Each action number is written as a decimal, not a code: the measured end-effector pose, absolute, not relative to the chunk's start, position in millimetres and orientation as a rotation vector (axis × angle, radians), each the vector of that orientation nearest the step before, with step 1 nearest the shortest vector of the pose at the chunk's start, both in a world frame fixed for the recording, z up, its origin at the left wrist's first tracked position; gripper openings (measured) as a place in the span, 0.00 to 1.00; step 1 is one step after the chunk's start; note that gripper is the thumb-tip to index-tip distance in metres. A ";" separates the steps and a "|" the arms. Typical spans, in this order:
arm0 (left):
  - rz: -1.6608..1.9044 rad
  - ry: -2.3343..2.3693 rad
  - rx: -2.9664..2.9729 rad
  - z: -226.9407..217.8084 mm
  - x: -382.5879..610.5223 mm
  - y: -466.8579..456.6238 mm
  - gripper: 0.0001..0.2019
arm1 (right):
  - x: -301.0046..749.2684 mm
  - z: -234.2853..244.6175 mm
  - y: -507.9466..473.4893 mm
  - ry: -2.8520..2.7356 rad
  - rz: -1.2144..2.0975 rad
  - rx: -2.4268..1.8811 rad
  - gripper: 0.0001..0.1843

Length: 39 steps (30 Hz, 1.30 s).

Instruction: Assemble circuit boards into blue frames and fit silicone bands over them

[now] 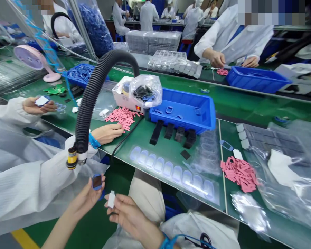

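Between the thumb and fingers of my left hand is a small blue frame with a dark panel. My right hand, wearing a blue wrist strap, pinches a small white rectangular piece with a tab. Both hands are in front of the bench edge, above my lap, a short gap apart. Just above my left hand hangs the yellow-ringed nozzle of a black corrugated hose. On the bench beyond lies a clear sheet of rounded oval film pieces.
A blue bin holds a few blue frames, with black strips at its front. Pink strips lie in a pile at left, another pink pile at right. A co-worker's hand reaches the left pile; another co-worker's hand holds a white-faced part.
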<state>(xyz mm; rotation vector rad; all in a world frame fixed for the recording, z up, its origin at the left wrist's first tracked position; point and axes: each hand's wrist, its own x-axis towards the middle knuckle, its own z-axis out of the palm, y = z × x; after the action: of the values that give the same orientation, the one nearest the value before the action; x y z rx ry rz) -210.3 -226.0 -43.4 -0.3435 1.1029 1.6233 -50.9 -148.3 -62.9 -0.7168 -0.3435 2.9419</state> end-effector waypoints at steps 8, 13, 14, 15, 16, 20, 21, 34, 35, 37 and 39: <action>1.454 0.832 -0.039 6.6 -120.5 -150.1 0.15 | 47.1 4.8 -79.2 -0.259 2.555 -0.498 0.25; 1.354 0.619 0.204 28.1 -61.9 -98.6 0.15 | 93.9 22.1 -44.1 -0.347 2.262 -0.512 0.19; 1.342 0.585 0.206 30.2 -52.6 -91.6 0.15 | 99.7 24.5 -40.5 -0.347 2.230 -0.514 0.19; 1.331 0.554 0.205 31.9 -44.1 -85.7 0.15 | 104.4 26.8 -37.8 -0.345 2.204 -0.507 0.19; 1.323 0.530 0.207 33.5 -36.6 -80.9 0.15 | 108.2 28.9 -35.8 -0.342 2.186 -0.502 0.18; 1.320 0.475 0.242 40.1 -13.4 -67.9 0.14 | 118.0 35.1 -30.8 -0.349 2.150 -0.511 0.18; 1.329 0.468 0.244 42.0 -8.9 -65.6 0.14 | 119.9 35.9 -29.9 -0.356 2.140 -0.525 0.17; 1.336 0.479 0.219 49.0 20.1 -53.9 0.12 | 140.2 32.9 -24.3 -0.382 2.024 -0.598 0.17; 1.336 0.478 0.218 49.1 20.7 -53.1 0.12 | 140.7 33.2 -24.1 -0.371 2.026 -0.594 0.17; 1.331 0.476 0.217 49.4 21.6 -51.9 0.12 | 141.3 33.9 -23.8 -0.347 2.033 -0.585 0.16; 1.328 0.475 0.219 49.6 22.6 -51.5 0.12 | 141.6 34.0 -23.5 -0.315 2.035 -0.574 0.16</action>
<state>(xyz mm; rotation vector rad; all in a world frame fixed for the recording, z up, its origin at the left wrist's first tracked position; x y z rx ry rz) 22.6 -51.5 49.6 0.2190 0.4748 1.3284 141.6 -23.5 34.0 -0.5744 -0.3152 2.0349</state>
